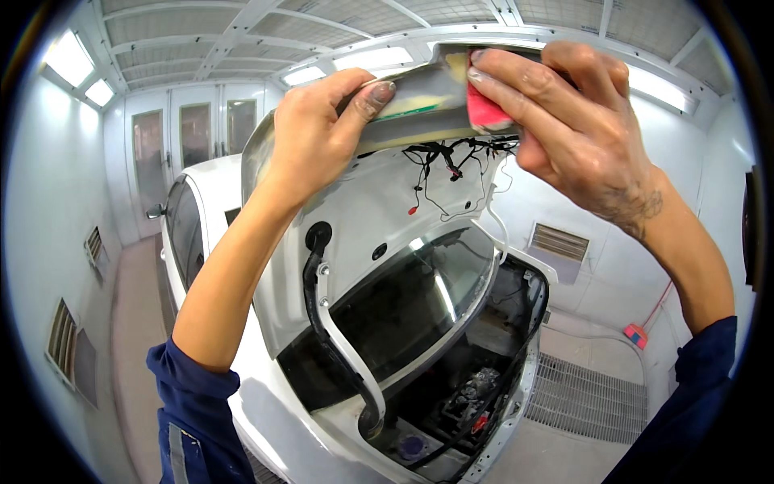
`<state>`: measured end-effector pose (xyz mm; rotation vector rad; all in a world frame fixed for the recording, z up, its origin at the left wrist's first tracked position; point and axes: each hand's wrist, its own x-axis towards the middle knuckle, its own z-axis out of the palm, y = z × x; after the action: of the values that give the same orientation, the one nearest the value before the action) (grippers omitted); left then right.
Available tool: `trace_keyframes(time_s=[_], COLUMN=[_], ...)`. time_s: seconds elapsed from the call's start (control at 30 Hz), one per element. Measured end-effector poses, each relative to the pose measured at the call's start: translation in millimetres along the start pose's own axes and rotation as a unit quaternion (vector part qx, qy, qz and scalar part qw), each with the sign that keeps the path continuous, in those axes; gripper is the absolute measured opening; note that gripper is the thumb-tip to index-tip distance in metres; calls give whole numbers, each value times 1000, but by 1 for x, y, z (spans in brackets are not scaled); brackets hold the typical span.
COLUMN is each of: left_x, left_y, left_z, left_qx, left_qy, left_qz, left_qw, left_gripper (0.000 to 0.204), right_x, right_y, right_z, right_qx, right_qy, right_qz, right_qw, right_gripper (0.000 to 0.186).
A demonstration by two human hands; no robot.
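Observation:
The raised trunk lid (435,109) of a white car spans the upper middle, its top edge grey with pale yellowish patches and a thin green strip. My left hand (322,129) grips the left part of that edge, fingers curled over it, thumb on the grey face. My right hand (576,121) holds a red pad (488,106) against the grey surface, farther right. Loose black wires (435,161) with small connectors hang beneath the edge; a curved hinge arm (343,347) runs down into the open trunk.
The car's white body (266,419) and side mirror (156,212) are at left; the open trunk (435,436) lies below. Around are booth walls with vents (560,242), glazed doors (149,153), ceiling lights, a floor grate (588,391) and a red long-handled tool (635,337) at right.

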<state>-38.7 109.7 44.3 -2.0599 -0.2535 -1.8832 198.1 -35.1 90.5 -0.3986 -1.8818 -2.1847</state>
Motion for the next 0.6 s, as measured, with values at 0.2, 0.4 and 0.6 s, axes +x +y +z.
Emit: trace_keyframes(time_s=[0.2,0.4,0.6], left_x=[1,-1,-2], left_y=[4,5,5], left_z=[-1,-1,-2], left_qx=[-24,6,-20], left_qy=[-5,-18,-27], left_qz=[-21,-48,-48], left_qw=[999,999,998], left_gripper=[30,39,35], right_x=[-2,-1,3], right_y=[3,1,-8], right_z=[-4,-7,-8], right_qx=[33,55,-22], right_qy=[-6,-41,-30], right_qz=[26,8,24], right_qw=[999,998,999], right_gripper=[54,48,50])
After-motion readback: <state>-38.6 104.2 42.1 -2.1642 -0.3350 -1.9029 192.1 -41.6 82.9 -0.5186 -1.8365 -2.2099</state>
